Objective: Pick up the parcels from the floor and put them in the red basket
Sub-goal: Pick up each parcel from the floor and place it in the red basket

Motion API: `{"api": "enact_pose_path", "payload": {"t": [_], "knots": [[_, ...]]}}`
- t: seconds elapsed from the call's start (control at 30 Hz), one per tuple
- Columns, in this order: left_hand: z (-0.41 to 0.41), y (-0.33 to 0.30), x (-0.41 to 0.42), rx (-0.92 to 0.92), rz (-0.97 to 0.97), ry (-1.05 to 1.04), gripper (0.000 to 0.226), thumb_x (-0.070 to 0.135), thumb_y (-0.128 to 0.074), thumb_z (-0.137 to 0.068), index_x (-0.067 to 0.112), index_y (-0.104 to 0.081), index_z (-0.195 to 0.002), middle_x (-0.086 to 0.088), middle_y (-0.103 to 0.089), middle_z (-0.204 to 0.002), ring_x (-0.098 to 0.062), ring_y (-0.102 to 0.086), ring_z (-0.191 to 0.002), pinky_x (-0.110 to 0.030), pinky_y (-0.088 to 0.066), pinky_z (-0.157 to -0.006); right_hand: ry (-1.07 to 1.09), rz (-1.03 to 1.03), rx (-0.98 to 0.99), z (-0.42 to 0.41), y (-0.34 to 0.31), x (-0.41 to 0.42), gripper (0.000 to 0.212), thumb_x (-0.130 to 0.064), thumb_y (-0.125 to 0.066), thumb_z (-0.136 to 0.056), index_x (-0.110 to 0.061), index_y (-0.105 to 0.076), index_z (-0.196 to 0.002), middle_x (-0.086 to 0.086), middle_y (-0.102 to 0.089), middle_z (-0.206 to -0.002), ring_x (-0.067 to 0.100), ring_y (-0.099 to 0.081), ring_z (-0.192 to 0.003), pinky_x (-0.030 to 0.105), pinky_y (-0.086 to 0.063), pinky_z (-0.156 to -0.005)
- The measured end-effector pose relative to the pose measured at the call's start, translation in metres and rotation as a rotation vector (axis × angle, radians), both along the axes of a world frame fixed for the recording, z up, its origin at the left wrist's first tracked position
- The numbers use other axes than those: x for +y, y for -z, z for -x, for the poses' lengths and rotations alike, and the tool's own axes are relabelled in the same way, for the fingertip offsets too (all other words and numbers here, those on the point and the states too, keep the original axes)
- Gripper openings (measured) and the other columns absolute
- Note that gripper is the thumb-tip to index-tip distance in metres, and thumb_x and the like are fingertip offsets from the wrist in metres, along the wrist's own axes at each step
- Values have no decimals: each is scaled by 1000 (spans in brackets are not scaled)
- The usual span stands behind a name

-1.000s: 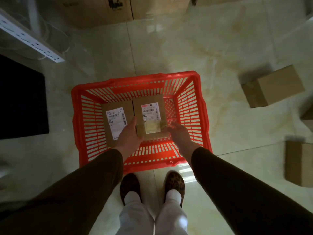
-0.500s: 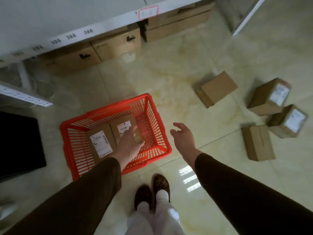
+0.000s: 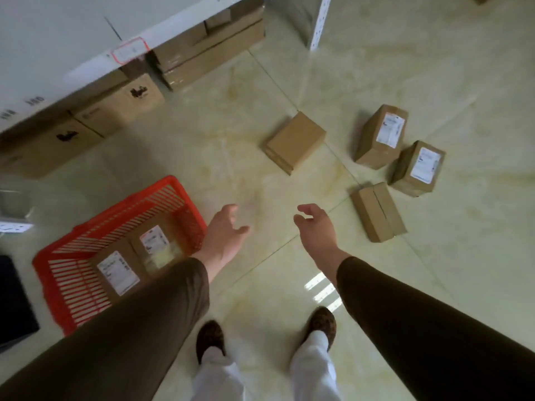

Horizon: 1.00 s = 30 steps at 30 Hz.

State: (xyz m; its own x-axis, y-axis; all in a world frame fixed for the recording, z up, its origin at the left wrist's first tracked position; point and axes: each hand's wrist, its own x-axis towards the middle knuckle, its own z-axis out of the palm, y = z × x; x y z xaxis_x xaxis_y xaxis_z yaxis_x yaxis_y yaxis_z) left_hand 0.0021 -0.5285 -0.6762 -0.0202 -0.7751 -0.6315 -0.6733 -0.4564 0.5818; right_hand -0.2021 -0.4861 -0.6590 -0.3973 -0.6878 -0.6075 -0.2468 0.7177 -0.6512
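The red basket (image 3: pixel 66 256) stands on the floor at lower left and holds two labelled cardboard parcels (image 3: pixel 117 272) (image 3: pixel 156 244) side by side. Several brown parcels lie on the tiles to the right: a plain one (image 3: pixel 295 141), two with white labels (image 3: pixel 382 136) (image 3: pixel 418 169), and a taped one (image 3: pixel 377 211) nearest me. My left hand (image 3: pixel 224 235) hovers just right of the basket, fingers spread, holding nothing. My right hand (image 3: pixel 314 224) is open too, above bare floor, left of the taped parcel.
A white shelf unit (image 3: pixel 86 33) runs across the upper left with large cartons (image 3: pixel 121 105) stored under it. A white upright post (image 3: pixel 317 24) stands at the top. A black object (image 3: pixel 11 299) sits at the left edge. My feet (image 3: pixel 266 334) are at the bottom.
Both hands have let go of the parcel in the basket and come out of it, moving right. The view has swung toward the parcels on the floor.
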Motion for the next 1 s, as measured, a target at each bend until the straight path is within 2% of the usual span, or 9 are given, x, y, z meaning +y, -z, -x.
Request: {"api": "enact_pose_path", "payload": {"t": [0.17,0.33,0.53,0.67,0.8,0.9,1.0], "knots": [[81,-8,6,66,-26,-51,58,22,-69,-93,16,-45,-145,-11,-58,-131,-25,-59,-119,-40,-46,-105,21,15,-4,93,-5,11,27,-25,-57,-99,-24,-63,-126,-7,-60,-127,21,-65,-103,34,-53,-87],[146,-9,11,78,-70,-11,37,23,-67,-94,15,-60,-129,-7,-61,-125,-21,-60,-112,-32,-46,-94,90,-21,-4,162,-1,11,20,-25,-60,-98,-25,-63,-117,-7,-64,-116,15,-62,-97,26,-45,-79],[201,-8,-12,92,-122,24,29,26,-67,-92,21,-64,-120,-4,-61,-125,-19,-60,-114,-33,-47,-95,88,-56,73,223,0,-5,26,-30,-58,-98,-21,-65,-121,-5,-66,-111,21,-64,-97,36,-54,-86],[242,-5,-26,67,-119,83,28,26,-67,-91,20,-63,-118,-1,-63,-122,-17,-60,-115,-23,-45,-81,94,-54,86,262,8,-13,26,-31,-57,-99,-20,-65,-121,-2,-67,-114,24,-65,-103,39,-54,-93],[294,8,-29,74,-142,32,30,29,-69,-90,20,-64,-117,-2,-65,-126,-20,-62,-114,-34,-48,-94,38,-79,73,308,25,-15,26,-30,-55,-100,-19,-66,-121,0,-68,-116,22,-65,-103,37,-54,-89],[335,25,-24,58,-145,15,33,25,-67,-93,13,-63,-124,-4,-64,-130,-19,-60,-117,-27,-43,-93,-19,-112,49,342,41,-15,25,-29,-55,-100,-20,-66,-121,0,-68,-116,22,-64,-105,32,-50,-86],[372,43,-17,61,-172,-51,44,24,-66,-95,10,-57,-135,-10,-59,-137,-24,-56,-125,-32,-43,-102,-69,-122,25,375,57,-17,29,-30,-54,-101,-20,-64,-126,0,-68,-120,22,-65,-105,32,-50,-85]]}}
